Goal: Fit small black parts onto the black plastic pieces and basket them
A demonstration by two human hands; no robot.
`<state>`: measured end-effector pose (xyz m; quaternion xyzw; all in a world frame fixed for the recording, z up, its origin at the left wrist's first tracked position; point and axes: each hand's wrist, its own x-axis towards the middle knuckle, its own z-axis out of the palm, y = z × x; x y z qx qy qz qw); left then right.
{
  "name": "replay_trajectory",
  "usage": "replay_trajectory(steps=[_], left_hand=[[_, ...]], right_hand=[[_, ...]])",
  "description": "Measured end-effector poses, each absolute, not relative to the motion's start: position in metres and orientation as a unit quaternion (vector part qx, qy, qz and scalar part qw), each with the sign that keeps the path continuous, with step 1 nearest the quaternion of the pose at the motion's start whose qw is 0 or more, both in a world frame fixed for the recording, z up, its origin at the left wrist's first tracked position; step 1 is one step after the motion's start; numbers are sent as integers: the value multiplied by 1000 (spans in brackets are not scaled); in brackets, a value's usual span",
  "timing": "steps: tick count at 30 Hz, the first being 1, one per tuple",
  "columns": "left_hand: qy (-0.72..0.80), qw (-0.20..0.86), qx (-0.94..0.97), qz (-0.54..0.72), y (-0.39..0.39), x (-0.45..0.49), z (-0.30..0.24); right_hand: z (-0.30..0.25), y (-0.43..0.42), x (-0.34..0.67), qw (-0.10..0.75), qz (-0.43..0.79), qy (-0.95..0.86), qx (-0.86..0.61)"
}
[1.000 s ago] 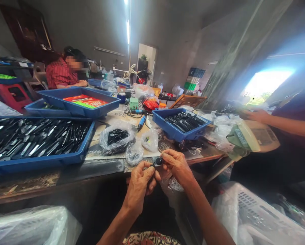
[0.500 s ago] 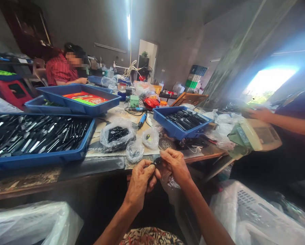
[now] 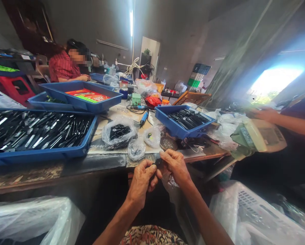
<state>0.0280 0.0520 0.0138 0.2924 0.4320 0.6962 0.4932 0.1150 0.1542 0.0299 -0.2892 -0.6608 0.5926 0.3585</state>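
Note:
Both of my hands meet at the table's front edge around a small black part, mostly covered by fingers, so its kind does not show. My left hand is closed, pinching it between thumb and forefinger. From the other side my right hand grips it too, fingers bent. Just beyond them lie a dish of small metal pieces, a small clear bag, another bag with a black and yellow-green piece, and a larger bag of black parts.
A blue tray of long black pieces fills the left. Another blue tray stands right of centre, near a blue electric screwdriver. Lined white crates flank me below. A co-worker sits at back left; another person's arm reaches in at right.
The view has shifted slightly, so the table things sit a little further right and higher. My hands stay together on the black part with hardly any movement.

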Motion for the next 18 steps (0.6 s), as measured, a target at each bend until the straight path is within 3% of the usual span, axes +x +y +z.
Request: replay_trajectory(steps=[11,18], left_hand=[[443,491,280,696,50,26,13],[446,492,278,694,50,25,12]], right_hand=[[8,166,122,344,705,-582,-215],[11,161,122,332,710,-581,-218]])
